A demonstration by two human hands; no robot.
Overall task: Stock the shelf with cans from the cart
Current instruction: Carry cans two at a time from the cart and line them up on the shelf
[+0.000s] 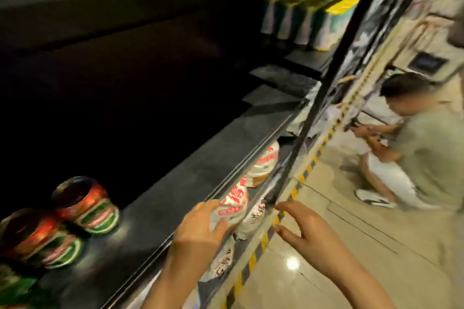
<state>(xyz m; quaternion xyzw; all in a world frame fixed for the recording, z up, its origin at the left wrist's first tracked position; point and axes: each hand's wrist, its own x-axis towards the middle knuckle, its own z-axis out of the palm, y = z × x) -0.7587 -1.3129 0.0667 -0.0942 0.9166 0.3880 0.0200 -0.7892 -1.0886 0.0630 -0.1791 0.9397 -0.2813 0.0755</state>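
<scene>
Frame blurred by motion. Your left hand reaches over the front edge of the dark shelf, its fingers curled over a white item with red print on the level below; whether that item is a can or a packet, cannot tell. More white, red-printed items sit along that lower level, partly hidden by the shelf lip. Your right hand hovers just right of the shelf, above the yellow-black floor tape, fingers spread and loosely bent, grasping nothing. On the shelf top, far left, stand red-and-green cans, a second just beside the first, touching or nearly so. Further back, a row of yellow-lidded tubs. At right, a person in a pale green shirt crouches on the tiled floor.
</scene>
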